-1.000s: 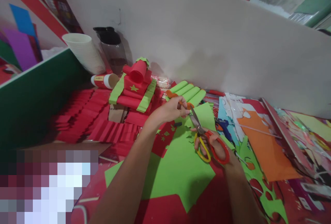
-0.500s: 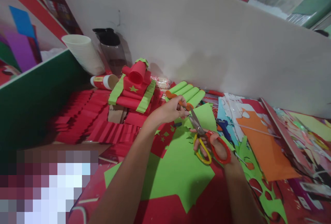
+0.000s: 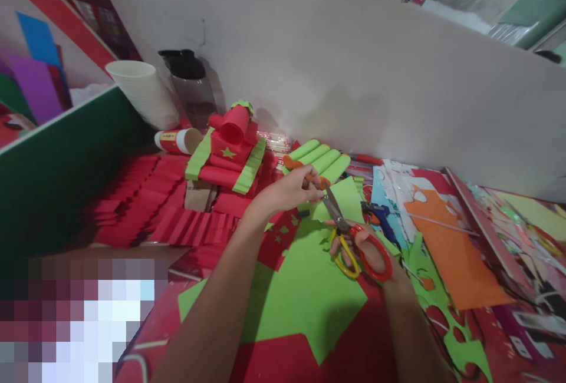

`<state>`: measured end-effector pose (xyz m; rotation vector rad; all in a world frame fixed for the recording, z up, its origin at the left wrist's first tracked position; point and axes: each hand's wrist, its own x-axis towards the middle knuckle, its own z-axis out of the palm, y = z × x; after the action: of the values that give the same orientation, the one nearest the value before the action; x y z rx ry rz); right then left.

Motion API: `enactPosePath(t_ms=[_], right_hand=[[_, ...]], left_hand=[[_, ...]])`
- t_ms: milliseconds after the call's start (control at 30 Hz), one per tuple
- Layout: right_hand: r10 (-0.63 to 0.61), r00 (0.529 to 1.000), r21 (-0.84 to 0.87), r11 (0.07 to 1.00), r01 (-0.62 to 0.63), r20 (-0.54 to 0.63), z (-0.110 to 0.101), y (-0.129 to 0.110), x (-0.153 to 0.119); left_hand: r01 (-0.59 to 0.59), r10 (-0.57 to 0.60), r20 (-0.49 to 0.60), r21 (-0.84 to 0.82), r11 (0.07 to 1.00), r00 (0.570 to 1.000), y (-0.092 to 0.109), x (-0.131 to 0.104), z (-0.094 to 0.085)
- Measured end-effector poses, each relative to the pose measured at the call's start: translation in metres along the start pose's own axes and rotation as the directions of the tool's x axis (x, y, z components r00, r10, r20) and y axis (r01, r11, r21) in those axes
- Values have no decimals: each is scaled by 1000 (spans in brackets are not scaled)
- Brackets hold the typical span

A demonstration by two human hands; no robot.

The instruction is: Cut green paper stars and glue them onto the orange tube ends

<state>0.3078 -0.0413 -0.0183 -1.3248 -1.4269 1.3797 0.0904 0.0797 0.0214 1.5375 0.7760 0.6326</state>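
My right hand (image 3: pixel 369 250) grips a pair of scissors (image 3: pixel 338 218) with one yellow and one red handle loop. Their blades point up and left, slightly apart. At the blade tips, my left hand (image 3: pixel 307 185) is pinched closed; whatever lies between its fingertips is too small to make out. Below both hands lies a large light green paper sheet (image 3: pixel 283 300), with another green piece (image 3: pixel 342 200) beyond the blades. Small green cut-outs (image 3: pixel 283 230), some star-shaped, rest on red paper left of the scissors.
A red and green paper model (image 3: pixel 232 153) stands at the back left beside folded red paper (image 3: pixel 145 194). Behind are stacked white cups (image 3: pixel 144 91) and a dark-lidded jug (image 3: pixel 192 85). Green rolls (image 3: pixel 322 156), a blue glue gun (image 3: pixel 384 218) and orange paper (image 3: pixel 446 241) lie nearby.
The scissors and my right hand have shifted slightly left, and the blades look a little closer together. The green piece beyond them has moved a bit left. My left hand stays nearly still.
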Motion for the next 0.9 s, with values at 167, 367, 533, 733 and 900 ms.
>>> enactPosePath(t_ms=[167, 367, 533, 733, 900], right_hand=[[-5, 999, 42, 999, 3, 45, 4, -4, 2], [-28, 999, 4, 1000, 28, 43, 2, -2, 3], [-19, 998, 20, 1000, 18, 65, 1, 0, -1], [-11, 998, 25, 1000, 9, 63, 3, 1, 1], [-12, 1000, 41, 999, 12, 14, 8, 4, 7]], left_hand=[[22, -22, -17, -5, 1000, 1000, -4, 4, 3], [37, -38, -26, -13, 999, 999, -3, 5, 4], [65, -64, -7, 13, 998, 998, 2, 0, 2], [58, -55, -37, 64, 996, 998, -2, 3, 4], [-32, 42, -54, 184, 982, 998, -3, 5, 6]])
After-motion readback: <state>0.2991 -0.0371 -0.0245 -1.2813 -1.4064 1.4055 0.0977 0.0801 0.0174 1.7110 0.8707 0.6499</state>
